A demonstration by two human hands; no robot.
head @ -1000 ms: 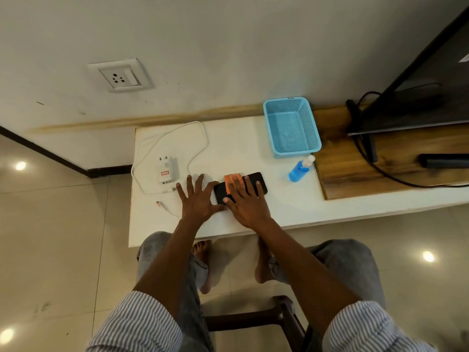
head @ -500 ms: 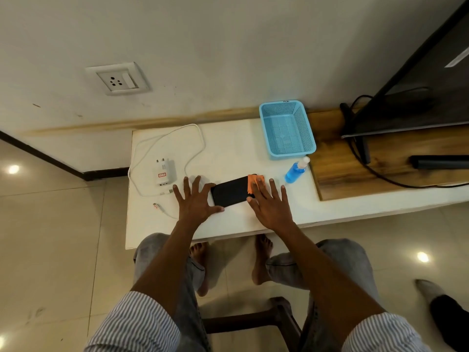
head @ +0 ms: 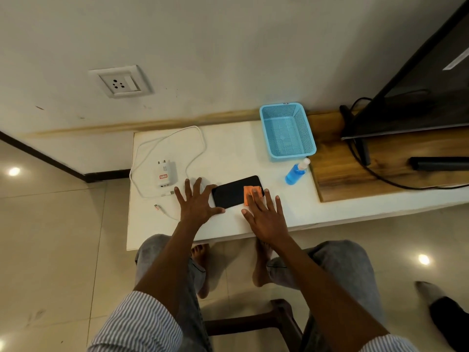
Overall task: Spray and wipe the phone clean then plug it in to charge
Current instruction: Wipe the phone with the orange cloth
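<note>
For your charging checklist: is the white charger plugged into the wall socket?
No: the white charger lies flat on the white table, apart from the wall socket, whose holes are bare.

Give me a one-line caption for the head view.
Left hand steadies the black phone while right hand presses an orange cloth across it.

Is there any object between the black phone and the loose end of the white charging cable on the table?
Only the left hand, lying flat on the white table between the black phone and the white cable's loose plug. Nothing else visible lies there.
</note>
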